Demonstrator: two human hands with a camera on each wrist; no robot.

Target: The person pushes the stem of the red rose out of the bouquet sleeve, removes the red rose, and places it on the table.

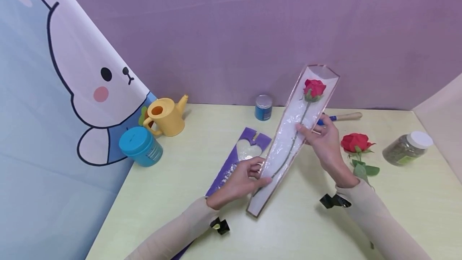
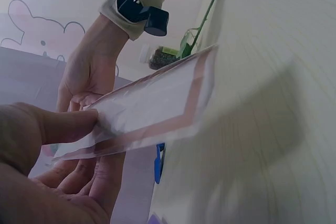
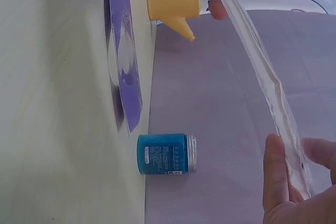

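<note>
Both hands hold a long, tapering flower sleeve [image 1: 283,143] with a clear front, white backing and brownish-pink edging, tilted above the table. A red rose [image 1: 315,88] on a thin green stem lies inside it, bloom at the wide upper end. My left hand [image 1: 242,177] pinches the narrow lower part, thumb on the front. Higher up, my right hand [image 1: 325,141] grips the right edge, thumb on the front and fingers behind. In the left wrist view the sleeve's narrow end [image 2: 157,100] juts past the left thumb. Edge-on, the sleeve [image 3: 257,61] looks thin in the right wrist view.
A flat purple package [image 1: 220,175] with a heart shape lies under the left forearm. Around stand a teal tub [image 1: 142,147], yellow watering can [image 1: 167,119] and small blue jar [image 1: 263,109]. At right are a wooden-handled tool [image 1: 346,116], loose rose [image 1: 356,143] and white-lidded jar [image 1: 404,151].
</note>
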